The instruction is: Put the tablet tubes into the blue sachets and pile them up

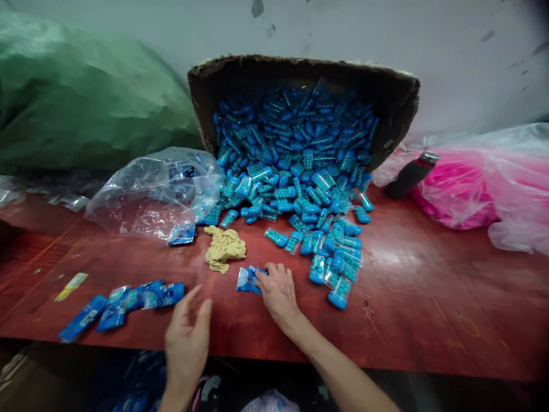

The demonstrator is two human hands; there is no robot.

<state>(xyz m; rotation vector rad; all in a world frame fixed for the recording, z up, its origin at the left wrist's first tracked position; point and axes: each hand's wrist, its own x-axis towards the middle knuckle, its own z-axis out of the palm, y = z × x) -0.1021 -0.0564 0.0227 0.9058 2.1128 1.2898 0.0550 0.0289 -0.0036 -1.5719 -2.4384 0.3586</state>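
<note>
My right hand (278,289) rests at the table's middle, its thumb and bent fingers on the right end of a flat blue printed packet (246,280). To its left, my left hand (189,332) is held near the front edge, slightly blurred, with thumb and fingers apart and nothing in them. Beside it lies an overlapping row of several similar blue packets (115,308). Right of my right hand, clear bottles with blue caps and blue-green balls inside (338,292) lie loose. A crumpled yellowish lump (223,249) sits just beyond the packet.
A tipped cardboard box (197,109) spills many such bottles onto the red table (412,309). A clear plastic bag (128,200) with blue packets lies left of it. A dark flask (407,176) and a pink-filled bag (458,189) stand right; a green sack (86,97) fills the back left.
</note>
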